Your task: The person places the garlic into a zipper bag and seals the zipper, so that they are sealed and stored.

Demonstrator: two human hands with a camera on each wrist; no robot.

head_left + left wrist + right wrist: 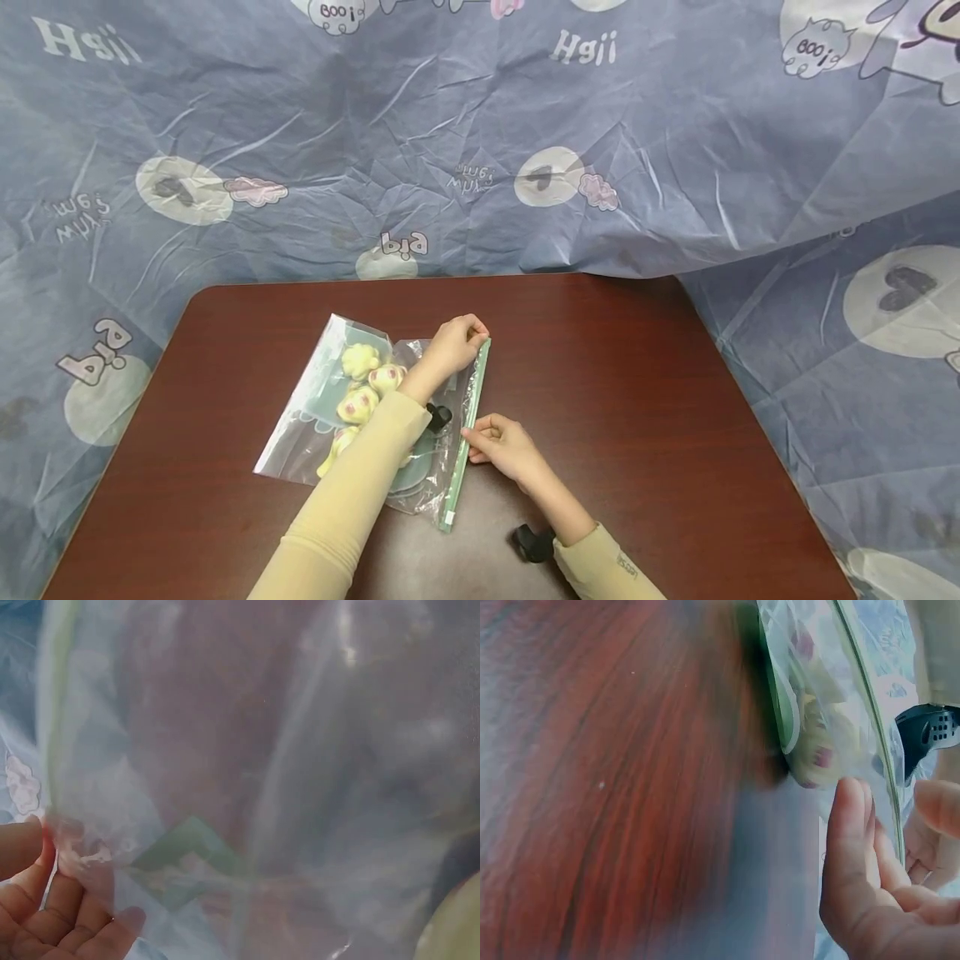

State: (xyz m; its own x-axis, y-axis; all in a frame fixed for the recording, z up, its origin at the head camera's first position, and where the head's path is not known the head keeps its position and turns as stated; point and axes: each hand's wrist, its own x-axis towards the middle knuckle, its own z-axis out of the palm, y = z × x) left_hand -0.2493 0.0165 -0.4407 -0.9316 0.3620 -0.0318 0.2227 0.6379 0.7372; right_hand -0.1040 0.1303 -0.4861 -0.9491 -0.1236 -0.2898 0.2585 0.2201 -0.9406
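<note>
A clear zip bag point(300, 446) with a green zip strip point(451, 492) lies on the table, its strip on the right side. Inside show several pale yellow figures point(357, 404) with pink marks. My left hand point(452, 343) pinches the far end of the strip between thumb and fingers; the left wrist view shows the film stretched from that hand point(56, 915). Lower down, my right hand point(506, 450) holds the strip near its middle, and in the right wrist view the strip runs between thumb and fingers point(849, 832). The left forearm covers part of the bag.
The dark red-brown table point(637, 417) extends beyond the bag on both sides. A blue-grey printed cloth point(420, 150) hangs behind it and down the right side. A white slider point(449, 517) sits at the strip's near end. Black wrist cameras point(534, 543) are worn on both wrists.
</note>
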